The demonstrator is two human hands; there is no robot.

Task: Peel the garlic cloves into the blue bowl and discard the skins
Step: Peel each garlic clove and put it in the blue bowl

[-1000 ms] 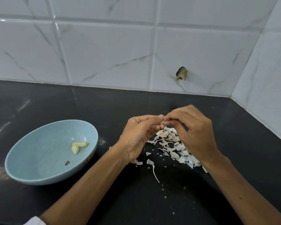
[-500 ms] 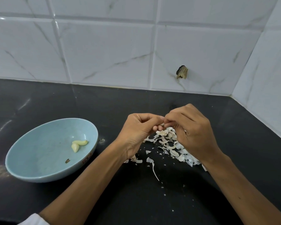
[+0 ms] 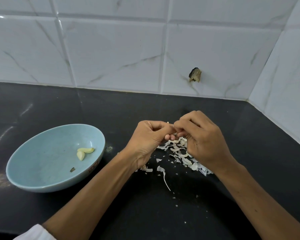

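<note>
A pale blue bowl [image 3: 42,170] sits on the black counter at the left, with two peeled garlic cloves [image 3: 84,152] and a small dark scrap inside. My left hand [image 3: 149,141] and my right hand [image 3: 201,141] meet fingertip to fingertip over a pile of white garlic skins [image 3: 178,151]. Both hands pinch a small garlic clove [image 3: 171,129] between them; it is almost wholly hidden by the fingers, with only a pale tip showing at the top.
The black counter [image 3: 111,213] runs to a white tiled wall behind and on the right, forming a corner. A chipped hole [image 3: 195,75] marks the back wall tile. Loose skin flakes [image 3: 164,177] lie scattered toward me from the pile.
Both hands have drawn closer together and their fingers have curled tighter round the clove. The bowl and the skin pile stay where they were.
</note>
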